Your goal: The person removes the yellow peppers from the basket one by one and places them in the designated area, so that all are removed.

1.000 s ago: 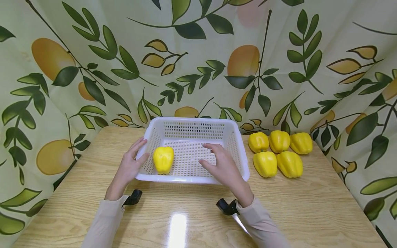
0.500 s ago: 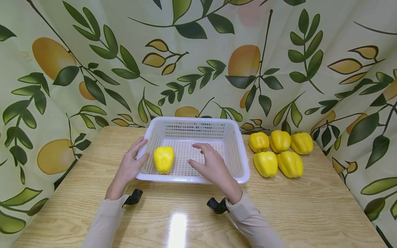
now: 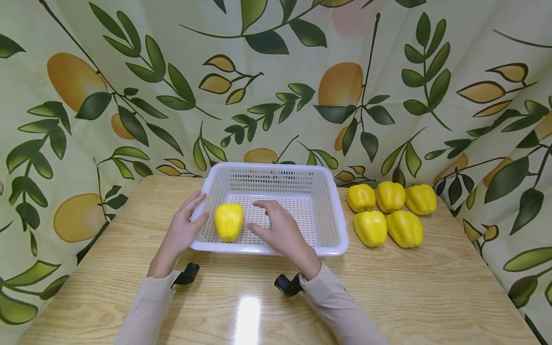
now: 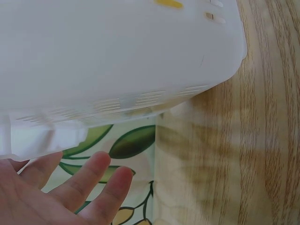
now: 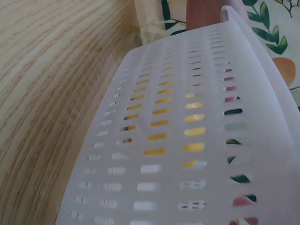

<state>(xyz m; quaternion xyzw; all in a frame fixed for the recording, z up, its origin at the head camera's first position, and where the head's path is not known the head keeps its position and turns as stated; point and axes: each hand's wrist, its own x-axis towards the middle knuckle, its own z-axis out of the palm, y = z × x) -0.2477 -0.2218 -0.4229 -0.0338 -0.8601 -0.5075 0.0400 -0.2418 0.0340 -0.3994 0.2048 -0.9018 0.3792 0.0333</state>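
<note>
A white plastic basket [image 3: 276, 250] with slotted walls stands on the table. Inside, near its left end, sits one yellow bell pepper [image 3: 229, 222]; parts of it show through the slots in the right wrist view. My left hand [image 3: 183, 229] holds the basket's left rim, thumb over the edge and fingers on the outer side. In the left wrist view these fingers [image 4: 77, 185] reach out below the rim. My right hand [image 3: 280, 230] hovers over the basket just right of the pepper, thumb and fingers spread apart with nothing between them.
Several more yellow bell peppers [image 3: 389, 197] lie in two rows on the wooden table [image 3: 414, 292], right of the basket. A leaf-and-fruit patterned curtain [image 3: 276, 86] hangs behind the table. Black wrist cameras [image 3: 288, 285] are strapped at both cuffs.
My right hand has moved left across the basket, towards the pepper inside, with its fingers still spread. The left hand, the basket and the peppers have stayed in place.
</note>
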